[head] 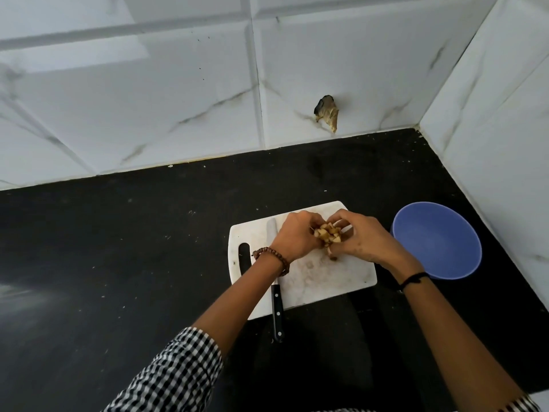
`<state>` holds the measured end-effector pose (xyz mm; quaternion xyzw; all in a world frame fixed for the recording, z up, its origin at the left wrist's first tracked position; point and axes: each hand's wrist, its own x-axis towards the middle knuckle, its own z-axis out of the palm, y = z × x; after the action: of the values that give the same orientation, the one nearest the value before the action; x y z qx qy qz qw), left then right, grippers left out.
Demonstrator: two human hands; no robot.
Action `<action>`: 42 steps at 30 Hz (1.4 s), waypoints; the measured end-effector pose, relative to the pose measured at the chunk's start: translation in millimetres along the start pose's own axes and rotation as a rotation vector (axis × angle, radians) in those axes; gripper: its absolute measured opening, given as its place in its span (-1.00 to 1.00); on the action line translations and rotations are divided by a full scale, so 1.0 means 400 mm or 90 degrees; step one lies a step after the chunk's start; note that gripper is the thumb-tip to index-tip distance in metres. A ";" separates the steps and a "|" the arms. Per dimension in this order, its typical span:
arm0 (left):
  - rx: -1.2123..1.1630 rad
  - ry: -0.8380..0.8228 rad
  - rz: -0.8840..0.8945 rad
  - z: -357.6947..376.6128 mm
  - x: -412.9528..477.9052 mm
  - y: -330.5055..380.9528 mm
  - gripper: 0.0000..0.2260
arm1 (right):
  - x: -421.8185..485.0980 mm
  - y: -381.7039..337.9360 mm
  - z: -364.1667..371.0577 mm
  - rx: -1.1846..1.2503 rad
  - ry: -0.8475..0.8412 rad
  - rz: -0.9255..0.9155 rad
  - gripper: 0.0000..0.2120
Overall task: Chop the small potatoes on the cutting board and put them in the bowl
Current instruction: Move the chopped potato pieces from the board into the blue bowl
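A heap of chopped potato pieces (327,232) is cupped between my two hands above the white cutting board (312,281). My left hand (297,234) curls round the heap from the left, and my right hand (361,237) curls round it from the right. One piece (332,257) hangs or lies just below the heap. The blue bowl (436,242) stands to the right of the board with nothing visible inside. A knife (276,304) with a black handle lies along the board's left part, partly under my left wrist.
The board and bowl sit on a black countertop (118,263) in a corner of white marbled tiled walls. A hole with a brownish scrap (326,114) marks the back wall. The board has a handle slot (244,257) at its left edge.
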<state>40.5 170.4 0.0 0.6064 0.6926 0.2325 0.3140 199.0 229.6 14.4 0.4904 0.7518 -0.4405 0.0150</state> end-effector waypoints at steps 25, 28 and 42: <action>-0.039 -0.173 0.043 -0.003 0.114 0.250 -0.81 | -0.122 0.086 -0.191 0.103 0.121 0.019 -0.55; -0.008 -0.173 0.066 0.049 0.128 0.289 -0.85 | -0.151 0.121 -0.209 0.115 0.133 0.048 -0.53; 0.063 -0.152 0.126 0.120 0.143 0.380 -0.89 | -0.167 0.204 -0.213 0.191 0.191 0.127 -0.60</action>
<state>176.7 247.6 64.7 0.7097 0.5977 0.1539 0.3396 329.8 249.5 43.9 0.6192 0.6193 -0.4660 -0.1266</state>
